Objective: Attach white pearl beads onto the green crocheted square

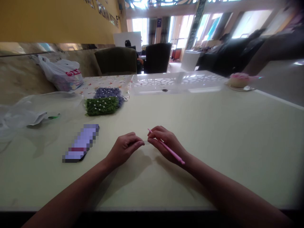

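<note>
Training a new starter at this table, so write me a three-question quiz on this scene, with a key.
1. Which hand holds the pink crochet hook?
2. True or false: the green crocheted piece lies in front of the purple crocheted piece, on the side nearer the person.
3. What sits on the small dish at the far right of the table?
A. a white plastic bag
B. a pink rose ornament
C. a phone

Key: 1. the right hand; 2. true; 3. B.
</note>
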`<state>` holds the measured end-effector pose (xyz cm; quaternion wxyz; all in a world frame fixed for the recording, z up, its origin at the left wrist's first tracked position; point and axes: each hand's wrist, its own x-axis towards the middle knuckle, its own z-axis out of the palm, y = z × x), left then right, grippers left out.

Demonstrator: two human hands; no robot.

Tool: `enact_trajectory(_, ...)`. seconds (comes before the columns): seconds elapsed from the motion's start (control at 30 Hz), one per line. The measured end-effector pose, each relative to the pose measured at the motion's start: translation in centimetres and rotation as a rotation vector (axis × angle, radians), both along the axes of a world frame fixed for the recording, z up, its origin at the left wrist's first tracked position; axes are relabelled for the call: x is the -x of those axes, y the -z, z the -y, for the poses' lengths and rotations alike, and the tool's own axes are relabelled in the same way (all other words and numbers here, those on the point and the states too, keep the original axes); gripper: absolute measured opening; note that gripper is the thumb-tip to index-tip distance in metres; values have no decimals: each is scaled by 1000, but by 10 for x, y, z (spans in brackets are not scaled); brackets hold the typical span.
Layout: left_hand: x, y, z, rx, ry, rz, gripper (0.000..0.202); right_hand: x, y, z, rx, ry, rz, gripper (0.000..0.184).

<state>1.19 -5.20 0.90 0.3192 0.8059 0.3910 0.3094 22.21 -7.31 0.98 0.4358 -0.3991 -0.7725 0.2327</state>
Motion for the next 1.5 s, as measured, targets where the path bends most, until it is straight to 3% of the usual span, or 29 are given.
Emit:
enact_trajectory(0.2,0,0,-3,402,-133,222,31,-6,-7,-4,146,182,-236,23)
enact_trajectory(0.33,1,5,-6,543,-196,409,33,-5,-5,-5,319,122,-346,17)
enact_trajectory(0.43,-1,8,-4,563,-210,479,34,3,1,-2,463,20,-442,17)
enact_trajectory(0.6,-8,8,3,535,-202,403,35,17,8,2,580,-84,-615,15)
enact_trajectory(0.7,-10,6,7,513,-137,338,31,19,10,2,575,-83,-665,12)
enact_trajectory(0.83,-11,4,8,485,-77,367,24,15,10,2,473,-50,-551,10)
enact_trajectory(1.07,-11,6,7,448,-103,480,18,11,6,4,392,17,-417,9)
enact_trajectory(1.17,-9,7,6,473,-110,541,19,8,5,2,391,48,-500,17)
enact_trajectory(1.33,-8,9,3,534,-142,518,21,0,-1,0,420,68,-659,45)
enact_trajectory(1.5,-8,9,0,562,-215,298,25,-3,-7,-1,451,78,-610,22)
